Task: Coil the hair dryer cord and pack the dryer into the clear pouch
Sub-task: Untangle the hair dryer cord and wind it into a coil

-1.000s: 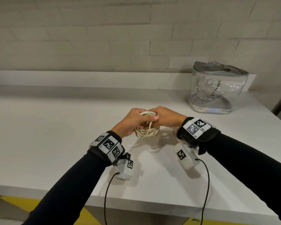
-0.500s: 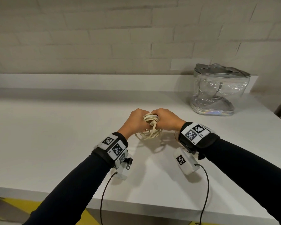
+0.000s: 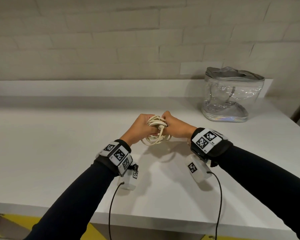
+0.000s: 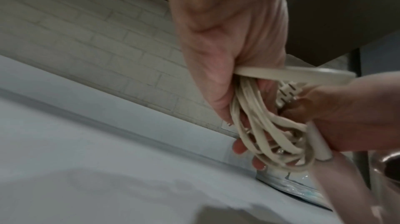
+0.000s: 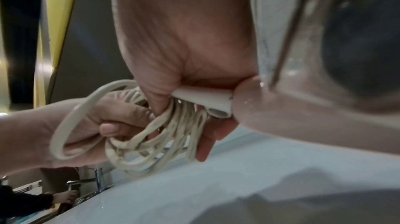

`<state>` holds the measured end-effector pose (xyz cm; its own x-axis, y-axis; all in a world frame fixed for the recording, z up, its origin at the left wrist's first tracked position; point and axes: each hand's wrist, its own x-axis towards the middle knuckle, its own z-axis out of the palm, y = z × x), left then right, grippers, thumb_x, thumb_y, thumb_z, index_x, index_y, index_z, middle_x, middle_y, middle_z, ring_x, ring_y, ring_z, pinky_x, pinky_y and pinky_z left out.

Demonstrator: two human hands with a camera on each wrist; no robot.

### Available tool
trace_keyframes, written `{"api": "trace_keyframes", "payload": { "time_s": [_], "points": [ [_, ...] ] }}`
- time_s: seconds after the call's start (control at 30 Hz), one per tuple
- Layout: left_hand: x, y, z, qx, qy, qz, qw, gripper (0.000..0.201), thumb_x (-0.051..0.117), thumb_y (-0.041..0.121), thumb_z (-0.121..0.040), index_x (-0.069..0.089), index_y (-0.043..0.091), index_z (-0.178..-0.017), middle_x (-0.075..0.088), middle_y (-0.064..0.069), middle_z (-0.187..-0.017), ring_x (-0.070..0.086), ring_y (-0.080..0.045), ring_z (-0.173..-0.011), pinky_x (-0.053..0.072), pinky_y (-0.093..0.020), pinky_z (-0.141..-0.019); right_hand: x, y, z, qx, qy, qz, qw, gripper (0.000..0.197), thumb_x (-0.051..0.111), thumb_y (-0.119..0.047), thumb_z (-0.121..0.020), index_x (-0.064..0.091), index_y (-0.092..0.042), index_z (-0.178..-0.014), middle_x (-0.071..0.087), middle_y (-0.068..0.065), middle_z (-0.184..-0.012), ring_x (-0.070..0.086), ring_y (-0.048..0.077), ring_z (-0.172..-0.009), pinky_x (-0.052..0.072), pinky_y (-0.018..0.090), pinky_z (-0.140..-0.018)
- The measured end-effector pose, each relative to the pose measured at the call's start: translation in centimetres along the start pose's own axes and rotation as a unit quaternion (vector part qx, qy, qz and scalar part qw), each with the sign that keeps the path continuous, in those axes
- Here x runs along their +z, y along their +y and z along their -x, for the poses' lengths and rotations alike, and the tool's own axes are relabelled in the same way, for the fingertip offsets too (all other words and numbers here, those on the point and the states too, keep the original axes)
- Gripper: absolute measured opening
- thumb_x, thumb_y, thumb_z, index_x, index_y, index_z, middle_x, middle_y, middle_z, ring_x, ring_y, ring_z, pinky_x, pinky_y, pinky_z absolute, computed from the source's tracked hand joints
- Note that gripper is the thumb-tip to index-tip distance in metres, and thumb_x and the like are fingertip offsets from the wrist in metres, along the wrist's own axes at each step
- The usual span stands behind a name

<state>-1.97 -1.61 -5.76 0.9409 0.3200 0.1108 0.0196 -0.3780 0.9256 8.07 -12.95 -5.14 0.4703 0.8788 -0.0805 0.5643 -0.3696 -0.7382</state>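
White countertop (image 3: 59,153) before a pale brick wall (image 3: 111,40). We see the left hand (image 3: 140,127) and right hand (image 3: 176,126), fingers clamped on the coiled cream cord (image 3: 156,137), just above the surface; the clear pouch (image 3: 232,96) stands well apart, back right.

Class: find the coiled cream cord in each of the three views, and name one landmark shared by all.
Head: coiled cord at centre, between both hands above the white table.
Left wrist: right of centre, hanging from the fist.
Right wrist: lower centre, under the fist.
Shared landmark: the white table.
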Motion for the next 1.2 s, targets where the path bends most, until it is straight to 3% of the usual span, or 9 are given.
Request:
{"api": "trace_keyframes", "payload": {
  "time_s": [0.2, 0.37, 0.47, 0.57, 0.7, 0.8, 0.9, 1.07, 1.2],
  "points": [
    [-0.4, 0.3, 0.1, -0.023, -0.002, -0.037, 0.999, 0.018, 0.069, -0.009, -0.069, 0.062, 0.006, -0.075, 0.060, -0.004, -0.065, 0.055, -0.005, -0.051, 0.045, -0.017, -0.052, 0.2, 0.6, -0.6, 0.037, 0.016, -0.071, 0.997, 0.044, 0.066, -0.006, -0.076, 0.037, -0.008, -0.109, 0.057, 0.015, -0.092, 0.055, 0.025, -0.075, 0.047, 0.038, -0.062],
    [-0.1, -0.5, -0.6, -0.053, 0.089, -0.143, 0.984, 0.019, 0.066, -0.008, -0.071, 0.058, 0.008, -0.065, 0.055, -0.003, -0.060, 0.053, -0.015, -0.048, 0.044, -0.015, -0.041, 0.4, 0.4, -0.1, -0.019, 0.042, -0.007, 0.999, 0.030, 0.069, -0.008, -0.071, 0.050, -0.009, -0.094, 0.056, 0.007, -0.087, 0.054, 0.021, -0.079, 0.044, 0.030, -0.066],
    [0.1, -1.1, -0.4, -0.050, 0.116, -0.111, 0.986, 0.017, 0.065, -0.010, -0.070, 0.062, 0.007, -0.067, 0.057, -0.005, -0.060, 0.054, -0.017, -0.050, 0.048, -0.020, -0.045, -0.1, 0.3, 0.6, 0.008, 0.002, -0.185, 0.983, 0.021, 0.055, -0.002, -0.079, 0.053, -0.009, -0.098, 0.058, 0.006, -0.081, 0.057, 0.013, -0.066, 0.045, 0.021, -0.058],
    [0.5, -0.9, -0.3, -0.014, 0.144, -0.088, 0.986, 0.010, 0.065, -0.007, -0.073, 0.065, 0.003, -0.072, 0.057, -0.004, -0.059, 0.053, -0.016, -0.051, 0.048, -0.022, -0.047, -0.9, 0.2, -0.2, 0.094, 0.043, -0.338, 0.935, 0.023, 0.035, -0.014, -0.089, 0.052, -0.009, -0.104, 0.057, 0.007, -0.072, 0.052, 0.015, -0.058, 0.040, 0.024, -0.054],
    [1.0, 0.0, -0.3, 0.034, 0.156, -0.108, 0.981, 0.017, 0.061, -0.005, -0.072, 0.064, 0.010, -0.064, 0.058, -0.001, -0.055, 0.052, -0.012, -0.051, 0.046, -0.029, -0.053, -0.8, 0.3, -0.8, 0.142, -0.005, -0.312, 0.939, 0.037, 0.031, -0.040, -0.097, 0.053, -0.010, -0.095, 0.062, 0.005, -0.062, 0.051, 0.016, -0.053, 0.040, 0.025, -0.056],
    [1.4, 0.7, 0.3, 0.045, 0.117, -0.103, 0.987, 0.027, 0.065, -0.008, -0.068, 0.064, 0.018, -0.062, 0.059, 0.005, -0.055, 0.053, 0.002, -0.044, 0.041, -0.013, -0.049, -0.6, 0.3, -0.7, 0.103, -0.092, -0.401, 0.906, 0.032, 0.041, -0.032, -0.096, 0.061, -0.007, -0.094, 0.066, 0.008, -0.074, 0.063, 0.017, -0.061, 0.053, 0.026, -0.058],
    [1.7, 0.5, 0.6, 0.045, 0.118, -0.096, 0.987, 0.017, 0.068, -0.006, -0.070, 0.070, 0.010, -0.076, 0.060, 0.009, -0.062, 0.055, 0.008, -0.049, 0.039, -0.007, -0.051, -0.6, 0.0, -0.7, 0.132, -0.061, -0.428, 0.892, 0.017, 0.051, -0.020, -0.092, 0.062, -0.008, -0.086, 0.061, 0.006, -0.078, 0.060, 0.015, -0.067, 0.050, 0.026, -0.062],
    [0.4, -0.9, 1.1, -0.072, 0.098, 0.148, 0.982, 0.035, 0.062, -0.017, -0.069, 0.054, 0.013, -0.086, 0.063, -0.002, -0.066, 0.055, -0.011, -0.050, 0.047, -0.018, -0.047, -0.3, 0.0, -1.0, 0.130, 0.081, -0.551, 0.820, 0.016, 0.044, -0.005, -0.094, 0.054, 0.002, -0.084, 0.056, 0.012, -0.080, 0.057, 0.021, -0.069, 0.051, 0.033, -0.068],
    [0.2, -2.1, 1.2, -0.126, 0.133, 0.443, 0.877, 0.013, 0.061, 0.000, -0.081, 0.051, 0.006, -0.087, 0.052, 0.003, -0.043, 0.042, -0.005, -0.033, 0.050, -0.019, -0.048, -0.4, 0.2, -0.8, 0.078, 0.135, -0.640, 0.752, 0.016, 0.040, -0.007, -0.096, 0.049, -0.004, -0.085, 0.045, 0.007, -0.072, 0.046, 0.014, -0.056, 0.053, 0.027, -0.050]
  ]
}}
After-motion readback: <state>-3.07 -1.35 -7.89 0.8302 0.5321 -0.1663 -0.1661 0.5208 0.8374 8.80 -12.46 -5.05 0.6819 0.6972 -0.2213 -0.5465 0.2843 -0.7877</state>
